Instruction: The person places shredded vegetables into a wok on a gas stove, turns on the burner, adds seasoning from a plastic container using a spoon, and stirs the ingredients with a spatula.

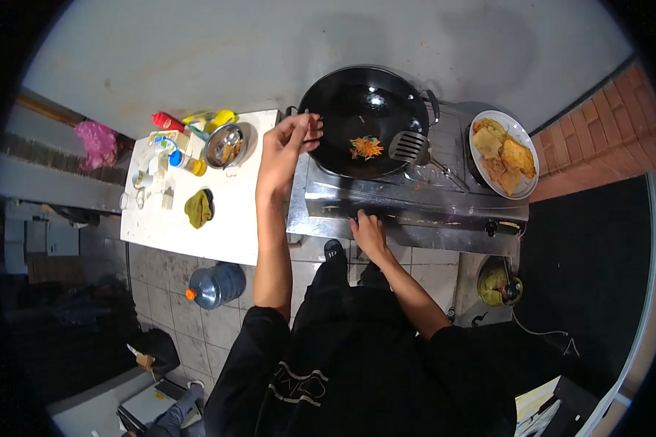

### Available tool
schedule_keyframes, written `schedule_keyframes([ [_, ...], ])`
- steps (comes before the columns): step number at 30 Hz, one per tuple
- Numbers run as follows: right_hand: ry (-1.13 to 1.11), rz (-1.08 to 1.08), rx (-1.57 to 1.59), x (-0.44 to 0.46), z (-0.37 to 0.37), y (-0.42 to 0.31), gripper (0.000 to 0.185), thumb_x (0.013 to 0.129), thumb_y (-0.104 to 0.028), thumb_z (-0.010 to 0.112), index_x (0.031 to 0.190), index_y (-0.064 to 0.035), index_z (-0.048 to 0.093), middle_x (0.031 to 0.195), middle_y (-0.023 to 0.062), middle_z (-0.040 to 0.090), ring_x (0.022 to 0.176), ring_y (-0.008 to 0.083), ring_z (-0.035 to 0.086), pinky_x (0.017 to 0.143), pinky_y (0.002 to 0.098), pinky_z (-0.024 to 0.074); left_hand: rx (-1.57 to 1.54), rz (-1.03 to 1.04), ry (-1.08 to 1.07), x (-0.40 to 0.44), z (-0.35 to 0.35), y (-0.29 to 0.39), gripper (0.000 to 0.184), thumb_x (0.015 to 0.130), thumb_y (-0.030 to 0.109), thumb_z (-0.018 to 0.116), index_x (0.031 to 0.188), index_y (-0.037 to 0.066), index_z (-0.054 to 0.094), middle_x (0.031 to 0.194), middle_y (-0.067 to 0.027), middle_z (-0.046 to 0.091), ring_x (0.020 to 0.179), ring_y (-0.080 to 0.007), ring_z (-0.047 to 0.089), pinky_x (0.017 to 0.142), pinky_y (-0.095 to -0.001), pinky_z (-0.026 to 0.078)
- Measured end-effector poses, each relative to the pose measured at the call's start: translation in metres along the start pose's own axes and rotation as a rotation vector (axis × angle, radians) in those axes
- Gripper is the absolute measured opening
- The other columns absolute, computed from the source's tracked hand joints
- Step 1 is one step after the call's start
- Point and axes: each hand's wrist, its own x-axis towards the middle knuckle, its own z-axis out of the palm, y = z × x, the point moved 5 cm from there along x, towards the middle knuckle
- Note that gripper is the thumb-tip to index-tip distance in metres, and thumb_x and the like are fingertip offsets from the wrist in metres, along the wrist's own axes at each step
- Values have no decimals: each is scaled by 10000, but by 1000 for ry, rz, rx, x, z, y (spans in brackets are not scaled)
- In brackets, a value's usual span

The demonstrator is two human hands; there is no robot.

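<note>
Against the grey wall [197, 73], a white table [235, 207] is set beside the left edge of a metal stove [452, 237]. Near the stove's back edge a black wok [339, 102] is carried, and by the stove's right end a plate [521, 131] of fried pieces [517, 156] is placed. Across the wok's right front rim a slotted spatula [423, 154] is rested, its blade inside; if its handle were knocked, it could be tipped out. At the wok's left rim the left hand [290, 142] is held, thumb and fingers drawn close; whether anything is pinched cannot be told. Skin could be burnt there if the metal is hot and is brushed, though no flame can be seen. Well apart from it, the right hand [370, 234] is set at the stove's front edge; whether anything is gripped cannot be told, since what lies beneath is hidden. Near the table's back edge a metal bowl [215, 149] is kept. Smallest, toward the wok's front rim, a heap of orange shreds [366, 148] is gathered, which could be scorched by high heat if left unstirred.
</note>
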Motion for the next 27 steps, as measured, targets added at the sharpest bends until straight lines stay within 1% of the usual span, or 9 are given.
schedule_keyframes([
  [3,-3,-35,-35,2,-11,-4,280,863,-275,598,961,-12,598,767,244,626,746,455,602,668,499,494,4,-13,109,-23,-20,-17,286,938,251,569,1073,7,630,964,-64,655,830,-101,591,726,-230,485],
  [7,-89,-86,-64,6,-32,-8,295,862,-304,595,863,-10,613,766,228,624,735,423,626,639,499,504,-3,-9,237,-37,-44,-40,270,937,232,575,1063,2,639,927,-47,653,765,-74,554,677,-205,451],
  [8,-100,-103,-41,8,-27,-6,297,856,-305,602,827,-10,613,753,227,623,725,422,625,639,502,502,8,-38,248,-41,-47,-47,306,921,281,596,1070,16,632,962,-46,640,812,-84,545,692,-223,427],
  [11,-86,-97,-27,10,-14,-6,281,853,-276,614,810,2,617,748,251,623,733,434,616,660,500,495,36,-38,282,-52,-50,-65,316,918,289,600,1071,14,632,954,-39,637,809,-77,533,683,-216,415],
  [13,-70,-97,-57,9,-8,-8,271,855,-271,603,817,-3,615,758,244,622,724,425,619,652,496,498,29,-58,299,-62,-47,-72,321,919,299,596,1072,20,632,947,-30,633,796,-74,518,680,-218,404],
  [15,-58,-96,-87,7,-4,-10,261,857,-266,591,825,-8,612,769,238,621,715,416,621,645,492,502,57,-80,336,-75,-46,-80,240,933,223,572,1041,23,651,872,-18,658,717,-60,524,625,-197,399],
  [18,-93,-40,-98,8,-1,-10,251,859,-241,583,835,7,607,775,247,617,733,419,621,657,484,503,22,-122,370,-100,-47,-103,239,932,229,570,1030,26,651,874,-19,662,723,-62,533,626,-208,404],
  [23,-46,79,-94,4,-2,-16,234,865,-210,567,846,19,607,752,257,617,731,431,623,666,493,501,-21,-221,382,-141,-39,-140,257,936,273,569,1032,50,656,877,-11,658,732,-68,547,627,-204,403],
  [27,31,175,-34,4,3,-18,190,868,-152,558,830,30,594,760,259,619,739,443,619,676,505,497,-80,-253,301,-151,-31,-164,251,936,269,568,1038,58,657,880,-7,653,738,-66,547,632,-209,404],
])
